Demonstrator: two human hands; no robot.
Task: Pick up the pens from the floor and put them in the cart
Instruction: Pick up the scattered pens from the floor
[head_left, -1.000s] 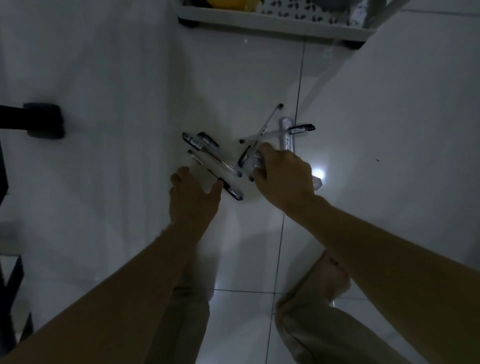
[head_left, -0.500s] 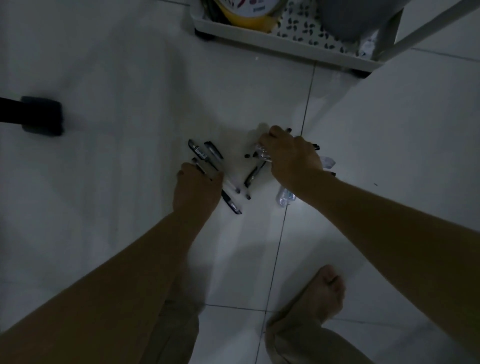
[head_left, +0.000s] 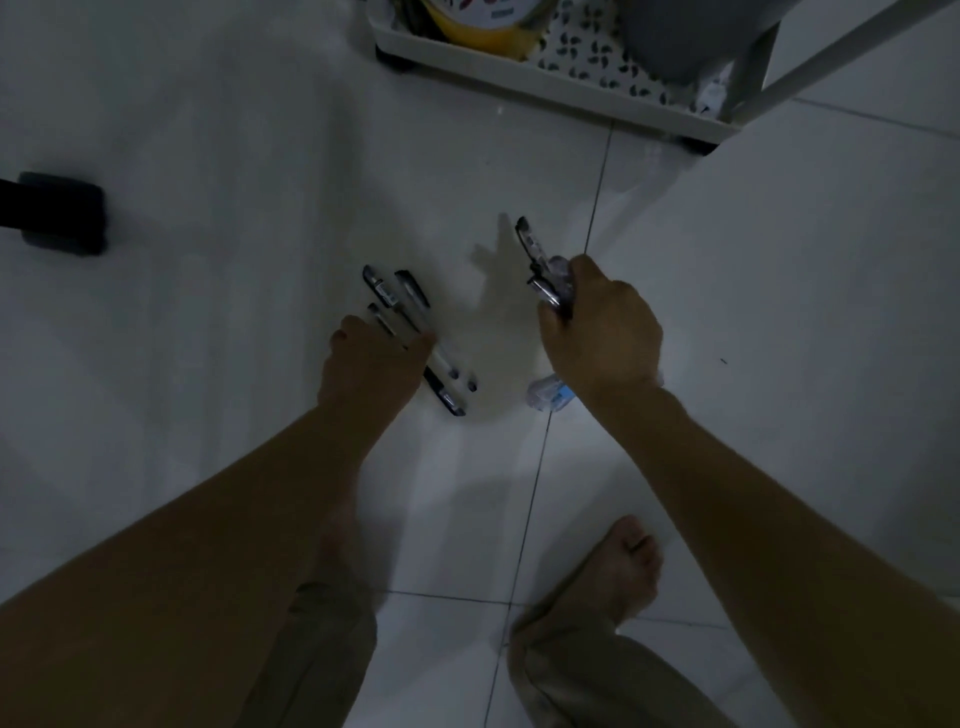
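This looks like a room in a home, dimly lit. The floor (head_left: 779, 338) is glossy white tile with thin dark grout lines, and the person stands on it barefoot, one bare foot (head_left: 618, 571) showing below loose trouser legs. At the top edge stands a white rolling cart (head_left: 545, 85) on small dark casters, its bottom shelf lined with a leaf-patterned mat and holding a yellow container (head_left: 488, 26) and a grey rounded vessel. A dark furniture leg (head_left: 52, 213) rests at the left.
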